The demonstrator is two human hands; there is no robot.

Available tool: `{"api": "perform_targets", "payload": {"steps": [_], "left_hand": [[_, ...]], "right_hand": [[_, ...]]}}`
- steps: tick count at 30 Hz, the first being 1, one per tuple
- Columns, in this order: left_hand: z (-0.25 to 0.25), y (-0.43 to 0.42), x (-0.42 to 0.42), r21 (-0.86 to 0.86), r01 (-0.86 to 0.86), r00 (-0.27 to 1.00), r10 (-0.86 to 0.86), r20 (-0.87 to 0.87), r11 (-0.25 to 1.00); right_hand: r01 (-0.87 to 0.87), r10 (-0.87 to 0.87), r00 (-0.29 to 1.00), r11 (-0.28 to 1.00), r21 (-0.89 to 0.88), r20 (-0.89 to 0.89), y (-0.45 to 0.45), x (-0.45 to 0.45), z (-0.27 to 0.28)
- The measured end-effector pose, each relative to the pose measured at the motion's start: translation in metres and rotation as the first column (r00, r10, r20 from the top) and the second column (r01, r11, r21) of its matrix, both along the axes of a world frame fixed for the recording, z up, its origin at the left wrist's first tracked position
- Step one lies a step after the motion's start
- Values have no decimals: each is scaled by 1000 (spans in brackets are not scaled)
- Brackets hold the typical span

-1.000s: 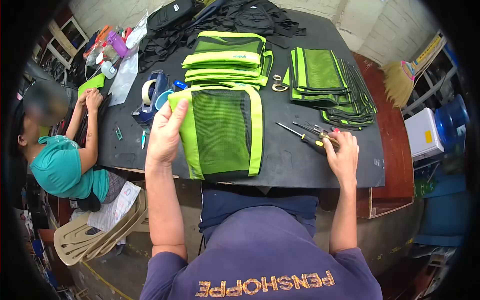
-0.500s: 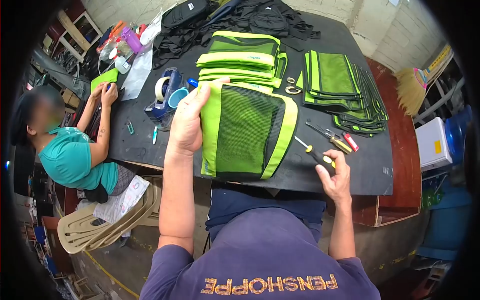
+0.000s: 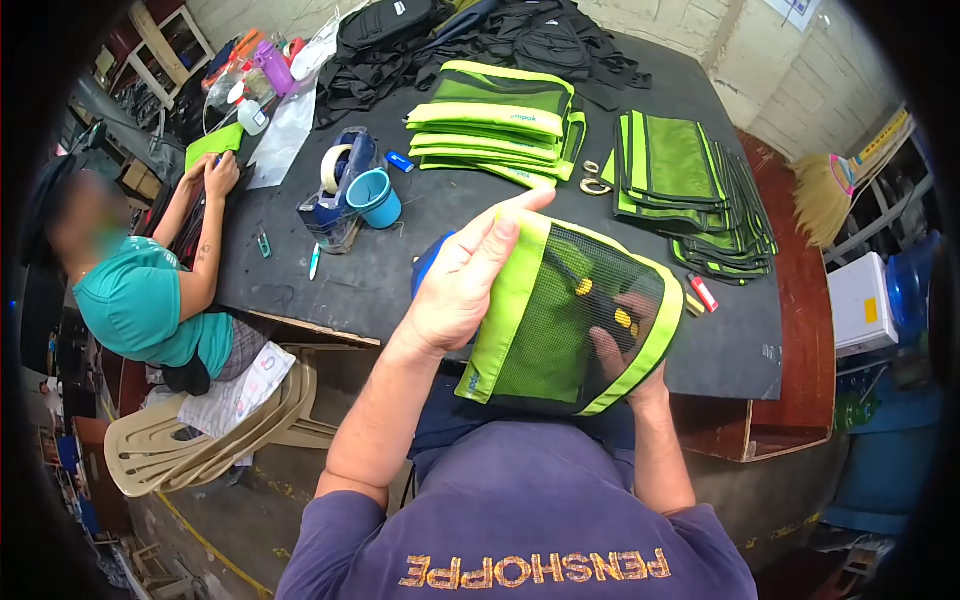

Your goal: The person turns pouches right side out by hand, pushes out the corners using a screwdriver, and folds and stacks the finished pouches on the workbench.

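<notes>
My left hand (image 3: pixel 462 280) grips the left edge of a green mesh pouch (image 3: pixel 545 330), held tilted above the table's front edge. Through the dark mesh shows my right hand (image 3: pixel 625 345), its fingers closed on a black and yellow screwdriver (image 3: pixel 603 305). The screwdriver's tip is hard to make out behind the mesh. Beyond the pouch lies a stack of green pouches (image 3: pixel 490 120). To the right are flat green mesh panels (image 3: pixel 675 165) in a fanned pile. A red and white item (image 3: pixel 703 293) rests beside the pouch's right edge.
A tape dispenser (image 3: pixel 335 195), a blue cup (image 3: pixel 374 198) and a blue block (image 3: pixel 399 161) stand left of the stack. Two metal rings (image 3: pixel 595 186) lie near the panels. Black bags (image 3: pixel 530 40) cover the back. A co-worker (image 3: pixel 150 300) sits at the left.
My left hand has moved right with the pouch, tilting it. My right hand took up the screwdriver from the table and is now seen through the pouch's mesh.
</notes>
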State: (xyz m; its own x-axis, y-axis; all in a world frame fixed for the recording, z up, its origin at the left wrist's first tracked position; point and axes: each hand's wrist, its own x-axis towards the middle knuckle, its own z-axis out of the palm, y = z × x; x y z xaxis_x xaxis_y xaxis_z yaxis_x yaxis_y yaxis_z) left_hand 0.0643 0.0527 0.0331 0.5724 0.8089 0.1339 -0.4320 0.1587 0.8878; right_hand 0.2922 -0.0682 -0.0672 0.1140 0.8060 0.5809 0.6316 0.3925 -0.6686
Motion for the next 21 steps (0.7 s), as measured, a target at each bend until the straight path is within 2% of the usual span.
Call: {"api": "perform_targets", "payload": {"steps": [2,5,10,11,13,14,17,18,21], "left_hand": [[2,-3,0,32,-42,999,43,-22,999],[5,-5,-3,231,-42,986,78,-147,972],[7,-10,-3,301,41,967,39,-254,953],[9,-11,-3,295,41,975,27,-222,955],[13,-13,-1,285,42,988,3,-157,958],[14,-13,-2,286,43,987,3,-158,957],[17,-13,-2,329,-36,985,89,-149,944],[17,-13,-3,329,-38,985,91,-148,944],[17,-13,-6,314,-18,981,78,-179,949]], "right_hand": [[-23,22,1000,999,-36,-13,-3,-1,-8],[13,-12,1000,997,71,-14,-3,-7,-20],[51,-52,999,997,54,16,-13,-16,-25],[2,-12,990,998,-70,-141,-16,-16,-23],[-150,8,893,948,-281,-449,-19,-18,-19],[-150,9,893,948,-280,-450,-18,-18,-21],[9,1,984,998,55,-180,-8,-15,-29],[7,3,984,998,55,-180,-6,-13,-28],[43,-59,995,981,187,81,-6,-6,-21]]}}
